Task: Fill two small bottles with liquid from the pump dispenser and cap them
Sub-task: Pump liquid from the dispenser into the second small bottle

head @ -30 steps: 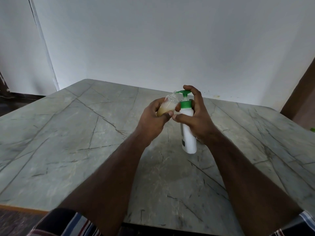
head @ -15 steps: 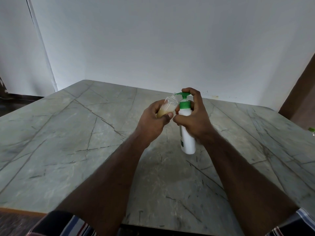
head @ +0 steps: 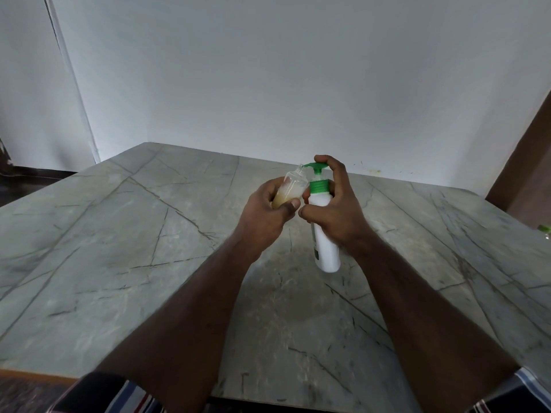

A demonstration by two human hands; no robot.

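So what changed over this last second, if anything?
Very little. The pump head now sits higher above the green collar, so the right hand seems to have let it rise after a press. Otherwise unchanged: the left hand holds the small bottle tilted with its mouth at the spout, partly filled with yellowish liquid; the right hand grips the dispenser, a finger on the pump head.

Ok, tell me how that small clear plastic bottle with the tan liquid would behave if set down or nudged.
The small clear plastic bottle looks narrow and tall, so it would probably tip easily. It appears uncapped and partly filled, so tipping would likely spill. Its round body would probably roll on the smooth stone table.
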